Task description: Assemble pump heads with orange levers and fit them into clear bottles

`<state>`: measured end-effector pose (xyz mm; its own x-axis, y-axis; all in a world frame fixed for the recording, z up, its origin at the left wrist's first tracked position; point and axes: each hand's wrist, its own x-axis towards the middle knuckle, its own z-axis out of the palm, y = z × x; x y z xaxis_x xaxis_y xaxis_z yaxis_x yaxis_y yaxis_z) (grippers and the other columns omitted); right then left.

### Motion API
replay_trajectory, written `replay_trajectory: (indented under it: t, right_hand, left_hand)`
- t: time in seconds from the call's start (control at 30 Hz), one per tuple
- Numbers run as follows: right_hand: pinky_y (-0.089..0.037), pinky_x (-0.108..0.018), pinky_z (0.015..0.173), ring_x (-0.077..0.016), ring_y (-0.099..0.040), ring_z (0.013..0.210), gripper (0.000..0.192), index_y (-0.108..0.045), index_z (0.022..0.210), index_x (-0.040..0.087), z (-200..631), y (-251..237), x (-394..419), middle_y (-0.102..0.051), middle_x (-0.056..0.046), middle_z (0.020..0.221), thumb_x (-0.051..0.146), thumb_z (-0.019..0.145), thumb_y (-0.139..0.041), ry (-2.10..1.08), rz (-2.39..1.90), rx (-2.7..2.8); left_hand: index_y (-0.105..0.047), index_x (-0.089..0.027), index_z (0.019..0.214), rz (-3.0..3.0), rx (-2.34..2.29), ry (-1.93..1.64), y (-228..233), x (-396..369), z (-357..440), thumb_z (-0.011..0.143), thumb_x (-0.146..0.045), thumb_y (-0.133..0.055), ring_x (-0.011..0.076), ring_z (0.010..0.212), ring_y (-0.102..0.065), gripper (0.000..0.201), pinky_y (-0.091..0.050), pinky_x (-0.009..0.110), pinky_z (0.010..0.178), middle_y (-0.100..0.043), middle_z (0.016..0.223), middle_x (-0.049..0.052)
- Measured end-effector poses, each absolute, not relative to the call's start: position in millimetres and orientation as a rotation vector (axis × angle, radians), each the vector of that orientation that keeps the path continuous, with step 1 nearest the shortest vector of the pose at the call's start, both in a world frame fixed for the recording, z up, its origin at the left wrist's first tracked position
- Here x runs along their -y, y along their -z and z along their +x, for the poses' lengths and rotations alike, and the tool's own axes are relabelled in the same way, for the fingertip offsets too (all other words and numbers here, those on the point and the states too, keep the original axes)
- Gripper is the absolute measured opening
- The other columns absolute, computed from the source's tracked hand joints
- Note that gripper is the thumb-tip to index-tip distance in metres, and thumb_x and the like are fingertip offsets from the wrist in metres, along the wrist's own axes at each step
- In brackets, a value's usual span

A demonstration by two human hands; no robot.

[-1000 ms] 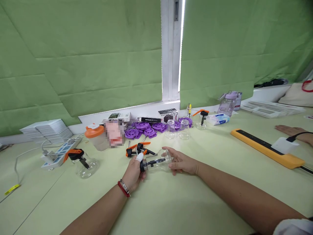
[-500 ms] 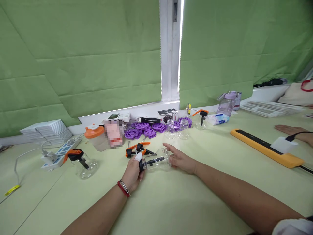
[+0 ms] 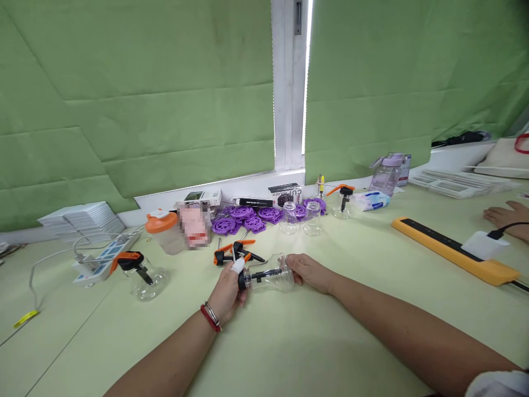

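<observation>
Hands meet over a clear plastic bottle [image 3: 270, 274] lying on its side near the middle of the pale green table [image 3: 330, 342]. The left hand [image 3: 226, 291], a white wrap on one fingertip and a red band at the wrist, pinches the black cap at the bottle's left end, fingers curled around it. The right hand [image 3: 311, 272] cups the bottle's base from the right, fingers closed loosely against the clear wall. Just beyond the bottle lie loose orange-and-black pump heads [image 3: 231, 253]. Farther back, purple plastic discs [image 3: 243, 218] sit in a cluster beside two upright empty bottles [image 3: 300, 216]. To the left, another clear bottle with an orange trigger [image 3: 138, 270] lies near a white power strip [image 3: 105, 255]. At the far right, another person's hand [image 3: 506, 216] rests on the table beyond a long orange power strip [image 3: 450, 249]
</observation>
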<state>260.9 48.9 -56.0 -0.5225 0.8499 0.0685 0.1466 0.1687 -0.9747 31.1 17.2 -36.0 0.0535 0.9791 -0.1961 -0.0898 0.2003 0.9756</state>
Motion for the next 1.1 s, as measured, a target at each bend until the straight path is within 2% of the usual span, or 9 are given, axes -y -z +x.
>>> replay_trajectory:
  t: [0.1,0.23,0.33,0.5,0.6,0.77,0.87,0.97,1.1]
  right_hand:
    - [-0.04,-0.025,0.059,-0.0097,-0.048,0.064,0.061,-0.04,0.129,0.022,262.9,53.4,-46.6,-0.054,-0.005,0.098,0.058,0.081,-0.052,-1.52,-0.816,1.706]
    - [-0.044,-0.025,0.069,-0.0109,-0.051,0.082,0.073,-0.037,0.13,0.03,265.8,52.2,-45.8,-0.038,-0.006,0.127,0.04,0.068,-0.075,-1.639,-0.661,1.647]
    - [-0.042,-0.024,0.064,-0.0104,-0.051,0.076,0.062,-0.044,0.125,0.026,265.5,54.8,-48.1,-0.047,-0.006,0.118,0.043,0.071,-0.071,-1.65,-0.7,1.643]
    - [-0.036,-0.026,0.053,-0.0107,-0.044,0.055,0.054,-0.058,0.104,0.013,261.3,57.7,-50.2,-0.051,-0.001,0.066,0.061,0.086,-0.04,-1.527,-0.895,1.749]
    - [-0.039,-0.027,0.058,-0.0112,-0.046,0.059,0.055,-0.056,0.109,0.014,261.3,56.4,-48.6,-0.054,-0.003,0.075,0.061,0.086,-0.039,-1.481,-0.899,1.735]
    - [-0.044,-0.027,0.071,-0.0123,-0.052,0.084,0.071,-0.034,0.13,0.03,265.2,52.7,-45.4,-0.039,-0.007,0.127,0.041,0.071,-0.072,-1.623,-0.666,1.62]
    - [-0.044,-0.026,0.07,-0.011,-0.052,0.081,0.061,-0.042,0.121,0.026,264.7,51.8,-45.3,-0.044,-0.006,0.121,0.037,0.069,-0.074,-1.67,-0.68,1.618]
    - [-0.04,-0.023,0.057,-0.01,-0.05,0.065,0.044,-0.049,0.109,0.019,261.9,52.6,-46.4,-0.055,-0.003,0.09,0.049,0.08,-0.06,-1.634,-0.8,1.667]
    - [-0.036,-0.024,0.052,-0.0109,-0.046,0.056,0.051,-0.054,0.097,0.015,259.3,54.8,-47.6,-0.052,0.0,0.067,0.062,0.085,-0.041,-1.553,-0.891,1.718]
  left_hand:
    - [-0.041,-0.022,0.074,1.007,-1.226,-1.066,34.2,-18.3,31.6,0.081,-0.057,-0.045,0.0074,0.027,-0.035,0.036,-0.023,0.018,0.024,-0.051,0.049,-0.005]
    - [-0.041,-0.022,0.074,0.991,-1.235,-1.06,33.3,-18.9,31.2,0.081,-0.058,-0.045,0.0073,0.027,-0.035,0.037,-0.023,0.018,0.025,-0.05,0.048,-0.005]
    - [-0.041,-0.022,0.074,0.992,-1.223,-1.059,33.6,-18.0,30.8,0.082,-0.058,-0.045,0.0071,0.027,-0.034,0.037,-0.022,0.018,0.025,-0.049,0.048,-0.006]
    - [-0.041,-0.021,0.073,0.997,-1.193,-1.068,32.2,-15.5,31.6,0.081,-0.057,-0.045,0.0067,0.026,-0.032,0.037,-0.021,0.018,0.025,-0.047,0.046,-0.006]
    - [-0.041,-0.021,0.073,0.995,-1.211,-1.067,32.2,-16.1,31.3,0.08,-0.058,-0.046,0.0067,0.027,-0.032,0.037,-0.02,0.017,0.025,-0.046,0.046,-0.007]
    - [-0.043,-0.021,0.075,0.982,-1.23,-1.06,34.8,-18.6,29.7,0.078,-0.061,-0.047,0.0071,0.028,-0.034,0.04,-0.021,0.017,0.025,-0.048,0.047,-0.005]
    - [-0.041,-0.021,0.074,0.982,-1.237,-1.048,34.8,-18.5,29.9,0.077,-0.061,-0.048,0.0072,0.026,-0.033,0.04,-0.019,0.018,0.024,-0.048,0.046,-0.006]
    - [-0.041,-0.021,0.074,0.989,-1.223,-1.043,34.1,-17.8,30.5,0.078,-0.061,-0.047,0.007,0.026,-0.033,0.04,-0.02,0.018,0.025,-0.051,0.049,-0.005]
    - [-0.042,-0.021,0.075,0.977,-1.208,-1.064,33.9,-17.9,30.4,0.078,-0.059,-0.048,0.0069,0.026,-0.033,0.039,-0.02,0.019,0.026,-0.05,0.049,-0.005]
